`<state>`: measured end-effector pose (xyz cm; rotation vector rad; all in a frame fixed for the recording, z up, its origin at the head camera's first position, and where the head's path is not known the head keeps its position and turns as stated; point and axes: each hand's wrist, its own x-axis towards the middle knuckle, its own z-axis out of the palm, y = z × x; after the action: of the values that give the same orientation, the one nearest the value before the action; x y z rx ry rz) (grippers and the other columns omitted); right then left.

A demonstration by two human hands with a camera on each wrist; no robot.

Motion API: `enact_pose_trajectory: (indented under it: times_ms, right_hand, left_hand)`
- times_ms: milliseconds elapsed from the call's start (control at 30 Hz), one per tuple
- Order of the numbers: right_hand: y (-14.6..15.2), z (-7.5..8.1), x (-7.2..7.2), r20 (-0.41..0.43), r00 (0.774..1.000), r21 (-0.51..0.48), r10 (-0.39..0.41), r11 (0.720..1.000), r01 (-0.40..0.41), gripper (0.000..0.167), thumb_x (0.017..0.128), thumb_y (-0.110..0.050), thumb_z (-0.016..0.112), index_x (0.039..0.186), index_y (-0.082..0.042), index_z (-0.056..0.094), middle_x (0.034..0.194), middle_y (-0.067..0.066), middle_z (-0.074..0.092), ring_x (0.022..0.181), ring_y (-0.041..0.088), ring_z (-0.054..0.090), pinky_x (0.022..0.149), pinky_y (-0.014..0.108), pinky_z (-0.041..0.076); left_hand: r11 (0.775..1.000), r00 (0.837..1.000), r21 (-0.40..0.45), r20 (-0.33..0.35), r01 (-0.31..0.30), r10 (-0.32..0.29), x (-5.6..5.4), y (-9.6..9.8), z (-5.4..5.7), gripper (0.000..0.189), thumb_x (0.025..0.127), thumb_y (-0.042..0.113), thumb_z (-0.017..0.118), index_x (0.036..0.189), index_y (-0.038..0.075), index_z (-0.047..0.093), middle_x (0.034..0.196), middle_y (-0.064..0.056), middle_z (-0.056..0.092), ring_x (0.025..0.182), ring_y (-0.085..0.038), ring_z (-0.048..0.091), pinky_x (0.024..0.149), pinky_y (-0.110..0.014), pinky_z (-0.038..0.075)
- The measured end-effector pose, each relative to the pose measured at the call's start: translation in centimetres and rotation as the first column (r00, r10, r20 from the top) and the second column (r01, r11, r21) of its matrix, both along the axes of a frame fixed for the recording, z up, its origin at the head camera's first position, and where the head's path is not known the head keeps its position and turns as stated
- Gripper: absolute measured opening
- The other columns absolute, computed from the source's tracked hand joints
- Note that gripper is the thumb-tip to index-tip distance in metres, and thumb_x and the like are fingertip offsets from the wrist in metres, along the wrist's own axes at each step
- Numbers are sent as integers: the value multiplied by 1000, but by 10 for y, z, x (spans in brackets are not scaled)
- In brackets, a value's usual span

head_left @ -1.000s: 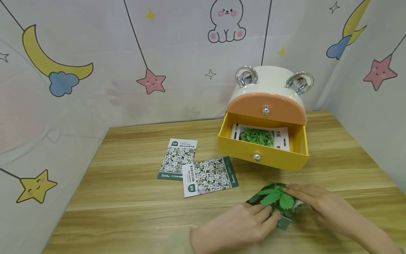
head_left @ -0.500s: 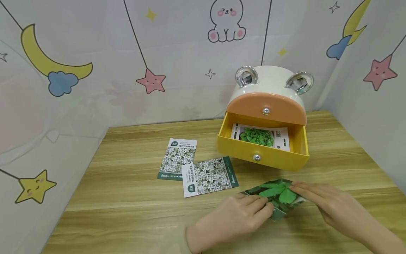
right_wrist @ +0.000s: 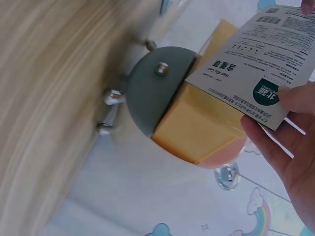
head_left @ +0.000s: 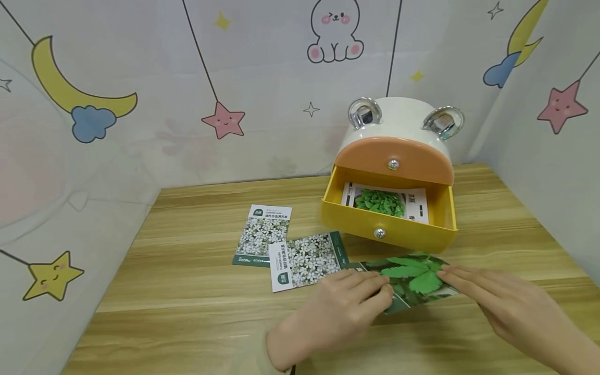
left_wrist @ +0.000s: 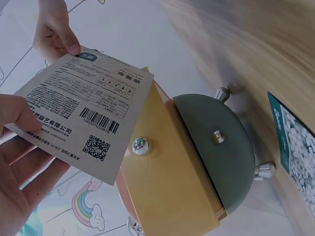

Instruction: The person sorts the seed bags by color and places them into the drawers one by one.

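Note:
My left hand (head_left: 344, 307) and right hand (head_left: 508, 307) pinch opposite ends of one seed packet (head_left: 414, 281), thumbs beneath in the head view. Its upper face has a green leaf picture; the back, with printed text, barcode and QR code, shows in the left wrist view, where the packet (left_wrist: 93, 98) is raised off the table. Just beyond it stands a bear-shaped drawer box (head_left: 412, 117) whose yellow drawer (head_left: 389, 229) is pulled out. Inside lies a white packet with green leaves (head_left: 379, 201). In the right wrist view, the right thumb presses beside the dark green logo.
Two white-flower seed packets lie on the wooden table (head_left: 187, 291) left of the box: one upright packet (head_left: 264, 229) and one overlapping sideways packet (head_left: 311, 260). The orange upper drawer (head_left: 394, 151) and the dark green lower drawer (left_wrist: 216, 147) are closed. A patterned cloth wall rises behind.
The held packet has turned to lie more lengthwise and moved slightly up toward the yellow drawer. My left hand has shifted left and up; the right hand has moved a little to the right.

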<state>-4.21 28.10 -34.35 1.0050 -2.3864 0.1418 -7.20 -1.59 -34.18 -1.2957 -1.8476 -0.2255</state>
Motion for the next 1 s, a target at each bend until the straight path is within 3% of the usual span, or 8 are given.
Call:
enact_pose_trajectory:
  times_ms: [200, 367, 500, 600, 833, 1000]
  right_hand:
    - [-3, 12, 8, -25, 1000, 8, -12, 1000, 12, 52, 105, -30, 17, 127, -21, 63, 120, -10, 67, 107, -2, 54, 88, 15, 41]
    - [-9, 24, 12, -85, 996, -29, -4, 1000, 1, 51, 106, -30, 20, 121, -19, 67, 111, -8, 71, 98, -2, 57, 75, 18, 49]
    - [-15, 33, 11, -156, 987, -105, 44, 993, -61, 48, 106, -27, 26, 114, -14, 71, 100, -2, 74, 94, -2, 59, 85, 9, 45]
    - [-17, 39, 12, -170, 984, -106, 59, 991, -78, 47, 105, -27, 27, 114, -12, 71, 98, -1, 75, 87, 2, 61, 86, 8, 44]
    - [-19, 53, 9, -244, 965, -102, 92, 988, -119, 42, 103, -22, 32, 114, -10, 71, 95, 1, 75, 65, 12, 63, 63, 16, 50]
    - [-23, 58, 2, -288, 950, -157, 120, 973, -171, 39, 101, -18, 35, 112, -7, 71, 94, 2, 75, 67, 14, 63, 72, 10, 49]
  left_hand:
    - [997, 1000, 73, -19, 22, -21, -3, -2, 6, 21, 91, 14, 52, 90, 16, 73, 97, 5, 76, 90, -9, 72, 83, -20, 56]
    - [996, 1000, 90, -24, 17, -15, -3, -7, 15, 21, 82, 14, 59, 95, 14, 74, 98, 3, 75, 91, -10, 72, 85, -21, 55]
    - [993, 1000, 119, -20, -10, 12, -2, -10, 22, 23, 80, 14, 59, 97, 14, 75, 98, 3, 76, 91, -10, 72, 85, -21, 55]
    - [988, 1000, 151, -17, -17, 20, -3, -11, 26, 24, 81, 12, 56, 97, 13, 75, 96, 3, 76, 89, -10, 72, 84, -21, 56]
    - [970, 1000, 242, 31, -3, -4, -9, -11, 34, 25, 78, 5, 59, 97, 10, 74, 96, 0, 75, 88, -11, 72, 83, -21, 56]
    - [960, 993, 280, 119, -14, -20, -16, -9, 37, 30, 77, 0, 62, 104, 8, 71, 100, -1, 75, 92, -11, 71, 85, -21, 56]
